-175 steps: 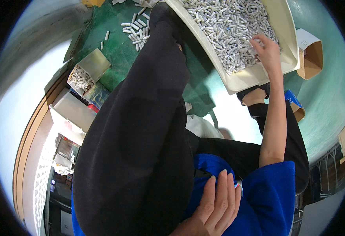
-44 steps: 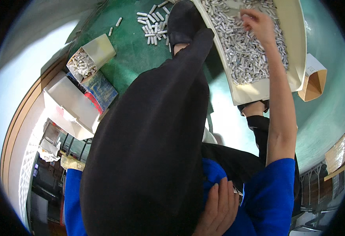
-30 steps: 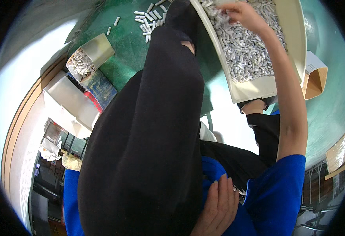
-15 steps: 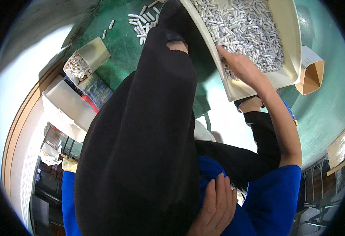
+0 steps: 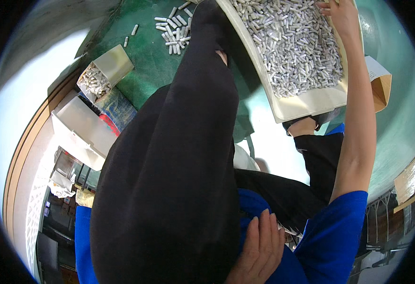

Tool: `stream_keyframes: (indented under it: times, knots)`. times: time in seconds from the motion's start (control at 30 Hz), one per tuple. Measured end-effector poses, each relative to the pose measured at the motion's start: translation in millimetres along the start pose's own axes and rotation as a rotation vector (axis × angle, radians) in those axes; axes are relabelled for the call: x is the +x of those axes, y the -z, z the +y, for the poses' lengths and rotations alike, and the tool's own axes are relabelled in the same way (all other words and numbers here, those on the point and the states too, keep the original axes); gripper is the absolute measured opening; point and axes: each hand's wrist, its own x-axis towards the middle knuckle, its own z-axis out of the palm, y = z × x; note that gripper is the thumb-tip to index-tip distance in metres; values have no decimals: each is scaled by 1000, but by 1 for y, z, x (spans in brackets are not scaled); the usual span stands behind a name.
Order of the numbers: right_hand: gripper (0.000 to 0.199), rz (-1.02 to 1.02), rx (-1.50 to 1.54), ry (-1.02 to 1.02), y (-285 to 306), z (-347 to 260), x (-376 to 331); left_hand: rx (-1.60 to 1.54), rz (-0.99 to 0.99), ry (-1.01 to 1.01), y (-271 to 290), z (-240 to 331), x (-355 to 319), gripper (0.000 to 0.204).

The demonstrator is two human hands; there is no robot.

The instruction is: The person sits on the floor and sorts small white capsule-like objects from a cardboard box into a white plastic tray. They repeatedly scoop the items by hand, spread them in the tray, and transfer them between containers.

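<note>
A large cream tray (image 5: 307, 102) is filled with many small whitish cylinders (image 5: 290, 42), whose exact kind I cannot make out. Over the tray's far right side is my right hand (image 5: 342, 14), fingers apart and pointing left above the cylinders. I see nothing held in it, though its far side is cut off by the picture's edge. My left hand (image 5: 259, 251) lies flat against the blue shirt at my lap, fingers stretched out and holding nothing. To the left of the tray, beyond my raised knee, a loose group of similar cylinders (image 5: 174, 33) is spread on the green floor.
Further left stands an open box (image 5: 95, 80) with more cylinders, beside a white plastic bin (image 5: 82, 128). An open cardboard box (image 5: 381, 90) sits right of the tray. My black-trousered leg (image 5: 169, 165) fills the middle, and my right foot (image 5: 304, 127) is by the tray's near edge.
My right hand has moved from the tray's left side across to its far right. The cylinders near the tray's near left corner are now uncovered. My left hand has stayed put.
</note>
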Motion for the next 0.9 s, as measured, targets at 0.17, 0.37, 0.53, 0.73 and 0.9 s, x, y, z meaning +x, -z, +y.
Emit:
stream_keyframes:
  times: [0.17, 0.37, 0.53, 0.73, 0.9]
  knots:
    - [39, -123, -311, 37, -17, 7, 17, -2, -1, -2, 1, -3, -1, 37]
    - [37, -459, 104, -133, -29, 11, 11, 0, -52, -9, 6, -11, -3, 38]
    - [33, -455, 227, -8, -65, -15, -24, 15, -132, -19, 12, -15, -3, 39]
    - [26, -509, 170, 254, -106, -6, -39, 21, -194, -53, 15, -16, -5, 40]
    - [18, -51, -211, 440, -73, 13, -21, 4, -188, -3, 11, -9, -6, 41]
